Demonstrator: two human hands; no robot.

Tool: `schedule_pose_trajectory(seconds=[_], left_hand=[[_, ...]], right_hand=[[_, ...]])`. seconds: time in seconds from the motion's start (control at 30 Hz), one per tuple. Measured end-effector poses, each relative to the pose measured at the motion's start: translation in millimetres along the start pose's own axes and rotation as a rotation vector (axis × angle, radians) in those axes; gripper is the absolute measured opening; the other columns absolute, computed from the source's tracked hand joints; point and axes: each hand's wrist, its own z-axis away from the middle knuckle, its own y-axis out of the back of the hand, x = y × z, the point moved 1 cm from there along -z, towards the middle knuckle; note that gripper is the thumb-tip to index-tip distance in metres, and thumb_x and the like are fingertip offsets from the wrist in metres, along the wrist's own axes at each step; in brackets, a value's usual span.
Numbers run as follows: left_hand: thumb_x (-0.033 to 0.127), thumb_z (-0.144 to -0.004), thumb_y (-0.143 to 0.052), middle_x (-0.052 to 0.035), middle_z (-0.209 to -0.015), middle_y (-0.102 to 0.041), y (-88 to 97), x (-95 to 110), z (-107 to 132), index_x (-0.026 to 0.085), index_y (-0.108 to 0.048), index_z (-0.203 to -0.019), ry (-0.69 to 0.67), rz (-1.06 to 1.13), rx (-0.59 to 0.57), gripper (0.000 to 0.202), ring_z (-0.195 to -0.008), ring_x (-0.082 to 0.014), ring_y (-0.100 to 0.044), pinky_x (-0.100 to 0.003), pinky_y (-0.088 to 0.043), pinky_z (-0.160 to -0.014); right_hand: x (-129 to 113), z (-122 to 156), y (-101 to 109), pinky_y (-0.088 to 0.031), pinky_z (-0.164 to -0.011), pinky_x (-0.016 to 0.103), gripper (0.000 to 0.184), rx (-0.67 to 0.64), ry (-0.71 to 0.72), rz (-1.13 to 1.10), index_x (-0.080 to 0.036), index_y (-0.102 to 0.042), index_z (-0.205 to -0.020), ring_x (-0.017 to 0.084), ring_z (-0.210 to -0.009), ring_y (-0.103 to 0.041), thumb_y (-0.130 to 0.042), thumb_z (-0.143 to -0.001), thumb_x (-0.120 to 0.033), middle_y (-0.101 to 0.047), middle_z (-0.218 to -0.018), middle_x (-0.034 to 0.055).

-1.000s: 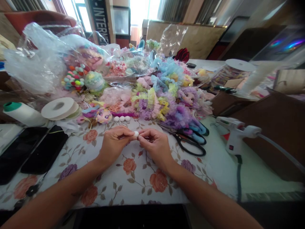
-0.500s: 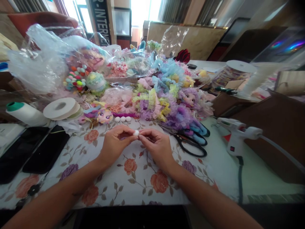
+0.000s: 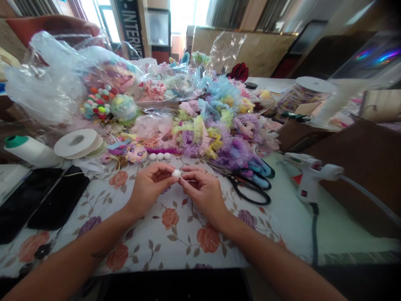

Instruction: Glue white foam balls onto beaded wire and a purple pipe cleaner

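Note:
A small white ball (image 3: 176,173) is pinched between the fingertips of my left hand (image 3: 149,186), just above the floral tablecloth (image 3: 175,234). My right hand (image 3: 202,192) meets it from the right, fingers closed in a pinch against the ball; whatever else they hold is too small to make out. Three more white balls (image 3: 160,156) lie in a row just beyond my hands, beside a small doll head (image 3: 136,153).
Black scissors (image 3: 246,186) lie right of my hands, a white glue gun (image 3: 308,175) further right. A heap of pastel frilly trims and dolls (image 3: 213,129) fills the back. Ribbon roll (image 3: 78,143), thread cone (image 3: 29,149) and dark phones (image 3: 40,200) sit left.
Both hands stay together on the white ball. They have shifted slightly, with the fingers working around it.

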Motion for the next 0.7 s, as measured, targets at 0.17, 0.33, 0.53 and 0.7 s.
schedule_pose_trajectory(seconds=[0.17, 0.33, 0.53, 0.7], left_hand=[[0.027, -0.071, -0.081, -0.0022, -0.091, -0.071, 0.5, -0.1, 0.5, 0.020, -0.071, -0.085, -0.011, -0.025, 0.000, 0.019, -0.083, -0.0144, -0.066, -0.025, -0.056, -0.077], [0.029, -0.070, -0.081, -0.0025, -0.089, -0.070, 0.6, 1.0, 2.0, 0.020, -0.071, -0.087, -0.012, -0.107, 0.008, 0.021, -0.083, -0.0161, -0.067, -0.027, -0.057, -0.076], [0.027, -0.072, -0.080, -0.0048, -0.094, -0.067, 1.0, -0.4, 2.7, 0.021, -0.075, -0.085, -0.128, -0.224, 0.016, 0.016, -0.087, -0.0173, -0.065, -0.026, -0.056, -0.071], [0.025, -0.073, -0.078, -0.0057, -0.094, -0.067, 0.7, -0.8, 2.7, 0.021, -0.077, -0.087, -0.184, -0.232, -0.010, 0.014, -0.084, -0.0167, -0.064, -0.024, -0.055, -0.065]], right_hand=[[0.5, 1.7, -0.3, -0.055, -0.068, 0.028, 0.007, -0.025, -0.031, 0.000, -0.020, -0.068, -0.079, 0.018, -0.079, -0.069, -0.065, -0.082, -0.025, -0.073, -0.087, 0.0053], [0.1, 3.8, -1.5, -0.050, -0.055, 0.025, 0.013, -0.069, -0.139, -0.040, -0.019, -0.067, -0.082, 0.016, -0.062, -0.066, -0.062, -0.084, -0.031, -0.070, -0.070, 0.0024], [-1.9, 4.1, -1.6, -0.049, -0.053, 0.024, 0.011, -0.066, -0.147, -0.035, -0.019, -0.066, -0.078, 0.015, -0.059, -0.065, -0.060, -0.083, -0.027, -0.070, -0.068, 0.0024], [0.7, 5.1, -2.0, -0.048, -0.050, 0.023, 0.012, -0.079, -0.135, -0.021, -0.020, -0.067, -0.078, 0.015, -0.057, -0.064, -0.059, -0.084, -0.027, -0.070, -0.068, 0.0020]])
